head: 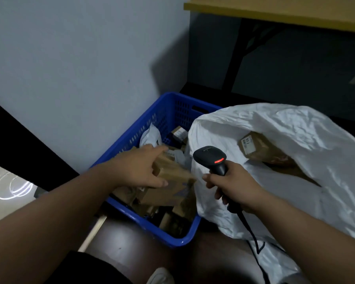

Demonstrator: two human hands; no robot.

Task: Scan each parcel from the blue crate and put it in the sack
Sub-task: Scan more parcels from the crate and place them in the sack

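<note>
Parcel (172, 171) grasped for scanning, centre of frame.
Left of the white sack (295, 140), gaping at right with a taped box (260, 148) inside, lay atop the heap in the blue crate (168, 113); pinched between the left hand (139, 167) thumb underneath and close-pressed fingers on top; scanner (210, 156), red light on, clenched in the curled fingers of the right hand (234, 185). Probably needed: a clean lift, label turned toward the scanner window before triggering.

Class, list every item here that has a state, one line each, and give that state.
Blue crate: loaded with parcels.
Sack: mouth open, labelled parcel inside.
Scanner: held, red light on.
Left hand: grips brown parcel in crate.
Right hand: grips scanner.
</note>
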